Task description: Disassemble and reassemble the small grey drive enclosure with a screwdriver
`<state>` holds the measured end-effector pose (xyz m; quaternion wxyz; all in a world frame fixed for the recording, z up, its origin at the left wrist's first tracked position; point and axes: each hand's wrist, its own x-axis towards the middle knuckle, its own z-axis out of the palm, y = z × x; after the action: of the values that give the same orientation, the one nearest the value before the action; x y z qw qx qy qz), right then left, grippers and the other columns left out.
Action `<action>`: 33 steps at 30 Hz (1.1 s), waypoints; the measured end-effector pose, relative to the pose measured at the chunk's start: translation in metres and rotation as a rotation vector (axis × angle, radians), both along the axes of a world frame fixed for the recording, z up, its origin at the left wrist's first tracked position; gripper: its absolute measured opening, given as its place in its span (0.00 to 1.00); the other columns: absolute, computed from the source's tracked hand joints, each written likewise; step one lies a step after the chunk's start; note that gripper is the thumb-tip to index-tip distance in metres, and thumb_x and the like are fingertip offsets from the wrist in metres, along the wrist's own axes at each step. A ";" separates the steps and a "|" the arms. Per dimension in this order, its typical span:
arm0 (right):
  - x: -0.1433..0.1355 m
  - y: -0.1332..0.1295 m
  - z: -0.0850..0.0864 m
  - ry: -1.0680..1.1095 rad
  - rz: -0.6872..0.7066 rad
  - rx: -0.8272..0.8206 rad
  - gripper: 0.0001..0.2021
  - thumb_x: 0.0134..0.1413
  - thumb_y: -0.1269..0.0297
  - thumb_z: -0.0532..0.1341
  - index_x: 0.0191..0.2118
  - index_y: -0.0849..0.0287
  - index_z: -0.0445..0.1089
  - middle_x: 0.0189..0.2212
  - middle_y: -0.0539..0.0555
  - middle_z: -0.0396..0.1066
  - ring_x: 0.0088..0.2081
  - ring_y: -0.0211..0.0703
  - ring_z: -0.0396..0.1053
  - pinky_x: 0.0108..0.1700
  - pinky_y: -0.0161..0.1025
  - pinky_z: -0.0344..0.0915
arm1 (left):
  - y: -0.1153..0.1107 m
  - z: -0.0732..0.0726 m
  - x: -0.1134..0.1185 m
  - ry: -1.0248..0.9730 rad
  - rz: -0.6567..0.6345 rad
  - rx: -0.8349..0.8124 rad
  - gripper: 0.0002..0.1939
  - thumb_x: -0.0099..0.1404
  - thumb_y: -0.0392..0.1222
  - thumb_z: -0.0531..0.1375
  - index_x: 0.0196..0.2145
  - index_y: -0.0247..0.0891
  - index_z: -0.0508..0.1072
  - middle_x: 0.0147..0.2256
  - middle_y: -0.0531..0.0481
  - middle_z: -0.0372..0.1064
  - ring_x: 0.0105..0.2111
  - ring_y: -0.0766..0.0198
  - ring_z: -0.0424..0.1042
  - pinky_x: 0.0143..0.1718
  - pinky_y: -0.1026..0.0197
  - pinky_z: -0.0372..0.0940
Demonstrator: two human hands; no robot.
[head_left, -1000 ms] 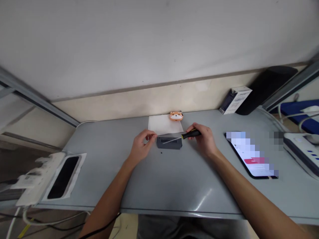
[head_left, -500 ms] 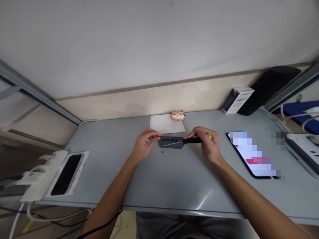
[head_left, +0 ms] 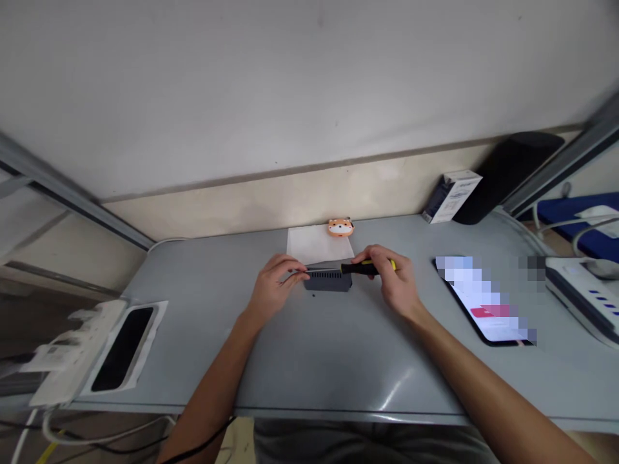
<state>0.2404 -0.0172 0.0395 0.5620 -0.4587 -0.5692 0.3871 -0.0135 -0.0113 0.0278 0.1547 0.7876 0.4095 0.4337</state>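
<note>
My right hand [head_left: 391,277] is wrapped around the black and yellow handle of a screwdriver [head_left: 358,268], held level with its thin metal shaft pointing left. The shaft's tip meets the pinched fingertips of my left hand [head_left: 276,283]; anything between those fingers is too small to make out. Under the shaft lies a dark grey, flat rectangular case [head_left: 329,282] with a row of slots, its upper part partly covered by the screwdriver. A tiny dark piece [head_left: 313,296] rests on the table just in front of the case.
Behind the case are a white paper sheet [head_left: 309,243] and an orange animal-faced pouch [head_left: 340,227]. A lit phone [head_left: 478,303] lies to the right, near a white power strip [head_left: 580,296]. At left sit a dark phone [head_left: 123,348] and another strip [head_left: 104,335]. A small box [head_left: 452,196] stands at back right.
The screwdriver has risen from across the case's front face to its upper edge, its tip now at my left fingers. The whole view has shifted slightly.
</note>
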 end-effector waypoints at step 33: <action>0.004 0.007 -0.011 0.033 -0.058 -0.060 0.20 0.62 0.51 0.58 0.27 0.55 0.79 0.23 0.52 0.73 0.25 0.40 0.64 0.29 0.38 0.61 | 0.000 -0.010 -0.002 0.129 0.007 -0.105 0.15 0.66 0.53 0.71 0.43 0.43 0.76 0.38 0.51 0.77 0.36 0.62 0.76 0.43 0.58 0.73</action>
<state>0.2444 -0.0100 0.0284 0.5682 -0.4852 -0.5346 0.3948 -0.0150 -0.0117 0.0178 0.1675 0.8032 0.4435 0.3607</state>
